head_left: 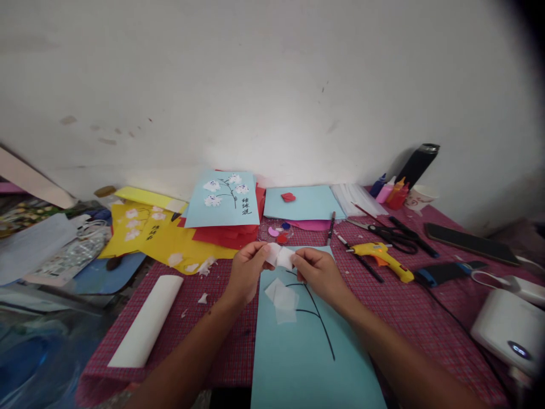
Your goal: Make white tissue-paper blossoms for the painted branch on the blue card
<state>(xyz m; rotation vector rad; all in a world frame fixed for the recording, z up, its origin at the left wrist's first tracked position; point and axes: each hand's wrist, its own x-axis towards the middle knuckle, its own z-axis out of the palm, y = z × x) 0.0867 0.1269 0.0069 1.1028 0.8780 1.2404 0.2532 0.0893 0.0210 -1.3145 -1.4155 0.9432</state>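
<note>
Between my two hands is a small piece of white tissue paper [284, 258], pinched at both sides. My left hand [249, 270] has thumb and fingers closed on its left part, and my right hand [317, 272] grips the right part. Below them lies a light blue sheet of paper [293, 363] with a black branch drawn on it. Several white tissue squares [283, 301] overlap on that sheet, left of the drawn branch [322, 321].
At the back, a blue card with white flowers [204, 210] tops red paper. A yellow glue gun [383, 258], black scissors [392, 234] and paint bottles [398, 193] sit right. A rolled white sheet [147, 324] lies left; a white device [508, 329] stands front right.
</note>
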